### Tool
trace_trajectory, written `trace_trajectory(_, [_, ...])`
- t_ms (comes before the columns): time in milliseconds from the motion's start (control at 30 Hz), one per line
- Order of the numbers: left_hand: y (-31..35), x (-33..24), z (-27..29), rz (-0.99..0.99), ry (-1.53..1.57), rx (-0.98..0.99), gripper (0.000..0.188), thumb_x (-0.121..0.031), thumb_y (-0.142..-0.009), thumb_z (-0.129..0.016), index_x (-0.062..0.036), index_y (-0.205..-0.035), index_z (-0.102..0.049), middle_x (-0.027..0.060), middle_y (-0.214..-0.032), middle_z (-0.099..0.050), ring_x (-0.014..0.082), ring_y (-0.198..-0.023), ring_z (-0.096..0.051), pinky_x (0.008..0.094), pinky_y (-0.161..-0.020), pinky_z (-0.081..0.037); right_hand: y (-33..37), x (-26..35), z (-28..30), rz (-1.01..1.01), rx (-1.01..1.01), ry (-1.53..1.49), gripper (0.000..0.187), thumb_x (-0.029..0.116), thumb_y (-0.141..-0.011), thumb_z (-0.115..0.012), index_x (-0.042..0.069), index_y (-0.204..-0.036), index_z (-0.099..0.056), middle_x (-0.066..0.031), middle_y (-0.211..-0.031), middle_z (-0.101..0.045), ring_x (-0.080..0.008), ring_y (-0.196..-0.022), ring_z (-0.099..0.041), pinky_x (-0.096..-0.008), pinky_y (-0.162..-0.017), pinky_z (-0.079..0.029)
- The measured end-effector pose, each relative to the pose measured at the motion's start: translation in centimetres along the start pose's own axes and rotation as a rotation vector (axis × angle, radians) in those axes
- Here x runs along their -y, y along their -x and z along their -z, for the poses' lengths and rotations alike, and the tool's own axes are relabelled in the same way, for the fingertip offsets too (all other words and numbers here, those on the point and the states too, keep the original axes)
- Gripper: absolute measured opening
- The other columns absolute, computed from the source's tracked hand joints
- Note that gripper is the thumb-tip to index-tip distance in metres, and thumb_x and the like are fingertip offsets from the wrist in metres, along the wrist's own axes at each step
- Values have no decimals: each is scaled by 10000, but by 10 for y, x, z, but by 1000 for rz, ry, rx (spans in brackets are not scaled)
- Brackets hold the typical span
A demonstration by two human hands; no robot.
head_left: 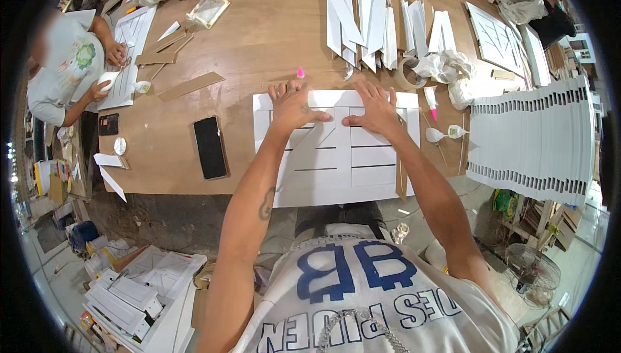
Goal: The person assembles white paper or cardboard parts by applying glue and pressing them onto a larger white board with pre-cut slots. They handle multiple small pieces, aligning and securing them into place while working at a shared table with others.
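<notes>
A white panel with dark slots [317, 185] lies flat on the brown table in front of me, its near edge over the table's front edge. My left hand [294, 108] rests on its far left part, fingers spread over the far edge. My right hand [375, 110] lies likewise on the far right part. Both thumbs point toward each other across a gap. Between the hands runs a white strip [333, 99] along the far edge. Under my right forearm a narrow brown strip [401, 172] lies on the panel's right side. Neither hand is closed around anything.
Right of the panel are a glue bottle [457, 131] and a big stack of white slotted panels [530, 139]. White strips [362, 23] and a tape roll [409, 73] lie beyond. Left are a black phone [210, 147], cardboard strips [191, 86] and a co-worker [68, 62] holding a white bottle.
</notes>
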State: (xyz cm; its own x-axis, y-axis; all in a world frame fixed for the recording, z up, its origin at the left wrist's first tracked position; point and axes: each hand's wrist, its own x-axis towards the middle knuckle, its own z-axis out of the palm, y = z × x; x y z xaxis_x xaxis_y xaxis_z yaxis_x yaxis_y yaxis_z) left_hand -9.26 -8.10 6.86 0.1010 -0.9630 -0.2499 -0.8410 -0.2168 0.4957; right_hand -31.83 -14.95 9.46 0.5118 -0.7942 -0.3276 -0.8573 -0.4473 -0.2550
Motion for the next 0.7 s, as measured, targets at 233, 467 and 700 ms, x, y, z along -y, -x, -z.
trace_trajectory(233, [-1, 13, -25, 1, 77, -200, 1109, -652, -453, -866, -69, -1338, -538, 223, -1338, -506, 440, -1266, -399, 610, -1078, -206, -6, -4, 0, 127, -45, -153, 897, 526, -644, -832, 151, -1385, -494, -125, -1349, -520, -346, -1310, -423, -598, -1160, -138])
trace_trajectory(467, [1, 4, -6, 5, -33, -69, 1102, -661, -486, -823, 11, -1313, -541, 251, -1312, -528, 420, -1275, -406, 659, -1071, -192, -20, 17, 3, -19, 89, -21, 965, 688, -736, -686, 28, -1396, -439, -213, -1396, -459, -407, -1376, -350, -671, -1134, -99])
trace_trajectory(700, [7, 6, -20, -108, 168, -262, 1123, -662, -585, -801, 42, -1385, -448, 281, -1367, -488, 437, -1341, -354, 625, -1107, -209, -29, 7, -22, -146, 58, 121, 1116, 802, -688, -630, -31, -1401, -424, -257, -1474, -398, -426, -1410, -292, -697, -1125, -56])
